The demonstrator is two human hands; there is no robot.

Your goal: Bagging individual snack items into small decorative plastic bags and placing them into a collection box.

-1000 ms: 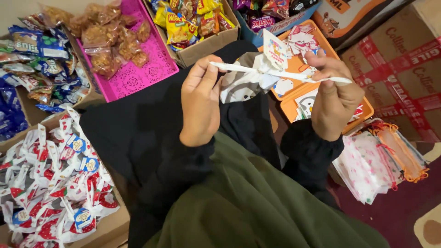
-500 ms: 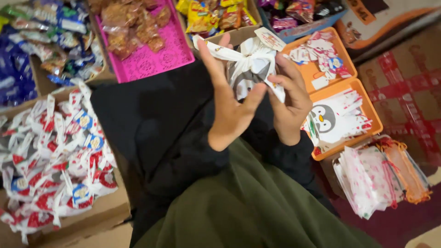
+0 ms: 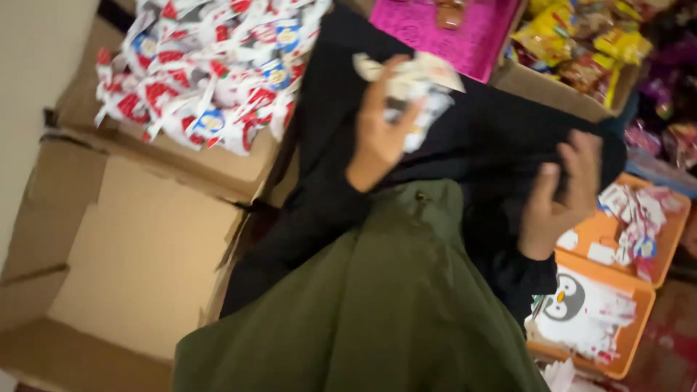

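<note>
Scanning from the far left, the scene read as follows.
Cardboard: a plain brown cardboard box (image 3: 138, 254) lay opened out flat at the left, its flaps spread.
Pile: a heap of small red, white and blue tied packets (image 3: 196, 80) sat in a second brown cardboard carton (image 3: 218, 163) just above the flat box.
Left hand: the left hand (image 3: 381, 134) was raised over the black garment (image 3: 319, 196), its fingers (image 3: 374, 87) clamped on a small crumpled white plastic packet (image 3: 417, 91); the packet was blurred, held up in the air near the pink perforated plastic tray (image 3: 457, 33).
Lap: olive green cloth (image 3: 377, 312) covered the lap below both hands.
Right hand: the right hand (image 3: 559, 196) hung over the black cloth, its fingers (image 3: 584, 163) apart and loosely curled, holding nothing.
Snacks: yellow and orange snack bags (image 3: 581, 43) lay in a box at the upper right, beside the pink tray.
Trays: two orange plastic trays (image 3: 639, 319) stood at the right, just beside the right hand, one holding small white and red packets (image 3: 639, 214), the other white bags with a penguin picture (image 3: 573, 308).
</note>
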